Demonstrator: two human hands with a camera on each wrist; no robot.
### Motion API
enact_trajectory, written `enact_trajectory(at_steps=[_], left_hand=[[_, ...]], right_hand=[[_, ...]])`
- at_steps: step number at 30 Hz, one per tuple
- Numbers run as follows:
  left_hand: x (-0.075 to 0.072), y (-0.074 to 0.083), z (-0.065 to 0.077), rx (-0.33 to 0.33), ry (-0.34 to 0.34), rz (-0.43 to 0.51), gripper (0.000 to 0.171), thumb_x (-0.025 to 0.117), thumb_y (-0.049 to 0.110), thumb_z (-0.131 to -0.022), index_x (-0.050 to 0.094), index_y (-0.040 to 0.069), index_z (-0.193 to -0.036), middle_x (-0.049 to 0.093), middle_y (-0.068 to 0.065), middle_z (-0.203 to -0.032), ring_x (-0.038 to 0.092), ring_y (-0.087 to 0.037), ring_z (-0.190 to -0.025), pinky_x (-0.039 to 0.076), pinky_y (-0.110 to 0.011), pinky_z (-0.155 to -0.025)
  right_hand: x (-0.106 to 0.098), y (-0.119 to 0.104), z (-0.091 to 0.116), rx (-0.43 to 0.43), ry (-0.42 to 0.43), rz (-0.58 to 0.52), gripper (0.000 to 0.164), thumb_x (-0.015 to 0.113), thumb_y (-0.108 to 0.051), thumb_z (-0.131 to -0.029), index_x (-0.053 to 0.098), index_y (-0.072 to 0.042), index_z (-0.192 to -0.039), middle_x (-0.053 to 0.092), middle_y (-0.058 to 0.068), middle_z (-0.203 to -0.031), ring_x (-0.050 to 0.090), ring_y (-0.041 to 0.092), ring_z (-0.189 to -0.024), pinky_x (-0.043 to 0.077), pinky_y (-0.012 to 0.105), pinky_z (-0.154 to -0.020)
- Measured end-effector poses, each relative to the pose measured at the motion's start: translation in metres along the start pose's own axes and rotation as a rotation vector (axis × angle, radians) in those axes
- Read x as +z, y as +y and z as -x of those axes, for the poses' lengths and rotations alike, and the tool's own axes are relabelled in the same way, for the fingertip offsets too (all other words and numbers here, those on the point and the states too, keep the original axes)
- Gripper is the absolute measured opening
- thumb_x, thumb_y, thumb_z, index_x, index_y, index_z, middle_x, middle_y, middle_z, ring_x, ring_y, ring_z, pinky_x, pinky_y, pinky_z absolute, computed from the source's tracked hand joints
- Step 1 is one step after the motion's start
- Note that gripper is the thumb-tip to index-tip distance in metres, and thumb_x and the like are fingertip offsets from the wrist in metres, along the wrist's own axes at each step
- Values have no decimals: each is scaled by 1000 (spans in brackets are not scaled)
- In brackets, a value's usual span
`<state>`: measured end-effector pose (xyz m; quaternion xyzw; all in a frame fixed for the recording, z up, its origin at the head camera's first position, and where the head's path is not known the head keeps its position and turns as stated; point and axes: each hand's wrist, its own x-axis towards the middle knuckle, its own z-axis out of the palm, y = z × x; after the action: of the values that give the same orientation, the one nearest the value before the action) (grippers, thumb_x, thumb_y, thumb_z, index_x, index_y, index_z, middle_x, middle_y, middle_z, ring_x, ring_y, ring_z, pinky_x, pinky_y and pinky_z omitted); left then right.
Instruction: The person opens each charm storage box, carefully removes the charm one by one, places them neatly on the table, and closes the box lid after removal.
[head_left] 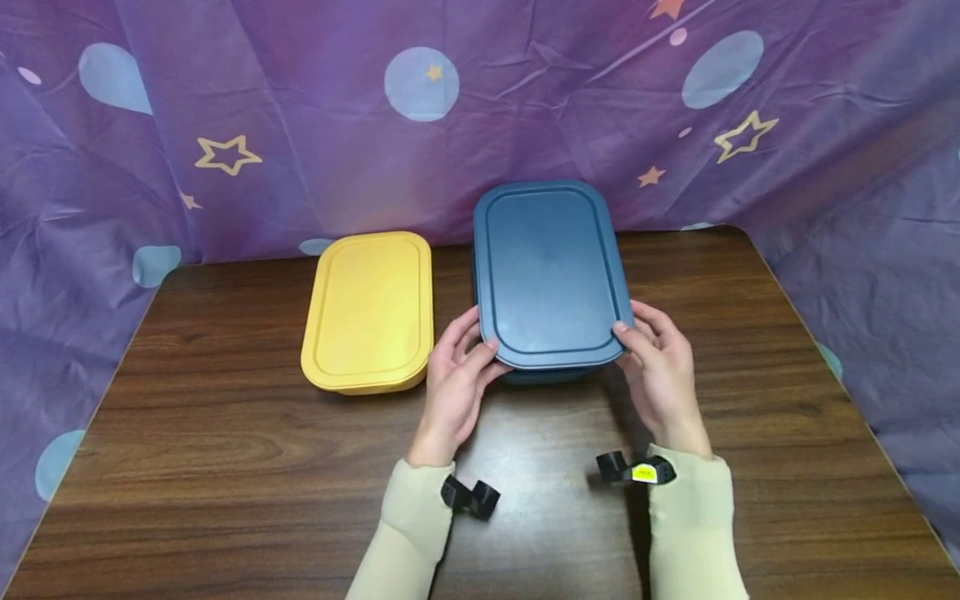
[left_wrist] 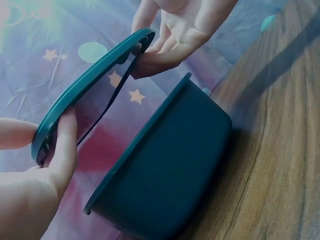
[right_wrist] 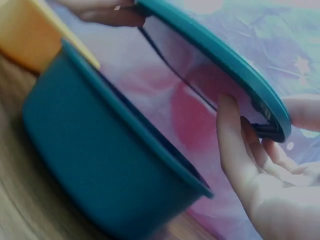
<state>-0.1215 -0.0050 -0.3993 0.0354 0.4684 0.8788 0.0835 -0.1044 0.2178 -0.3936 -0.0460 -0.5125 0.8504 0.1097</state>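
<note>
Pinching the blue rounded-rectangular plastic lid (head_left: pixel 551 271) above its deep blue plastic tub (left_wrist: pixel 162 165), the left hand (head_left: pixel 456 379) and right hand (head_left: pixel 663 375) are best moving evenly.

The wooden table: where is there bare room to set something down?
The wooden table lies bare left of the yellow lidded container, right of the right hand, and between the sleeves. It is crowded between the yellow lidded container and the open blue container, where the left hand holds the raised blue lid.
</note>
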Motion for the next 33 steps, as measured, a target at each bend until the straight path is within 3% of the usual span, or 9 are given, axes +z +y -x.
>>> enact_trajectory(at_steps=[5,9,17,25,29,33], left_hand=[[1,1,1,-1,-6,23,50,50,-7,-92,42,1,-141,55,-10,-117,63,-12,-88,58,-27,-74],[1,1,1,-8,-10,25,50,50,-7,-92,42,0,-141,55,-9,-118,63,-11,-89,58,-26,-75],[2,1,1,-20,-10,33,51,52,-8,-91,41,-2,-140,57,-7,-114,63,-9,-85,57,-24,-74],[2,0,1,-5,24,14,50,53,-10,-89,44,-5,-138,57,-5,-106,60,-7,-80,55,-20,-73],[1,-1,-1,29,48,-34,46,53,-11,-89,46,-10,-135,58,-6,-104,62,-8,-80,56,-21,-73],[-2,-2,-4,68,133,-157,41,54,-10,-89,50,-11,-130,60,-18,-107,65,-10,-83,56,-21,-73]], right_hand=[[-3,1,0,51,-62,-225,17,55,0,-95,61,-1,-111,69,6,-94,67,14,-77,58,26,-66],[-5,2,-1,77,-109,-310,18,49,-5,-99,63,0,-110,68,9,-96,67,16,-81,58,28,-69],[-9,4,-3,92,-152,-377,24,45,-7,-101,61,4,-116,69,12,-101,68,19,-87,58,32,-76],[-11,1,-2,70,-139,-354,24,46,-6,-101,61,4,-117,69,11,-100,67,19,-86,58,31,-75],[-15,-2,-3,47,-155,-402,26,44,-4,-101,61,6,-117,70,13,-101,68,20,-87,58,32,-77],[-20,-5,-4,21,-168,-455,28,42,-2,-101,61,8,-117,69,16,-103,68,23,-89,58,34,-78]])
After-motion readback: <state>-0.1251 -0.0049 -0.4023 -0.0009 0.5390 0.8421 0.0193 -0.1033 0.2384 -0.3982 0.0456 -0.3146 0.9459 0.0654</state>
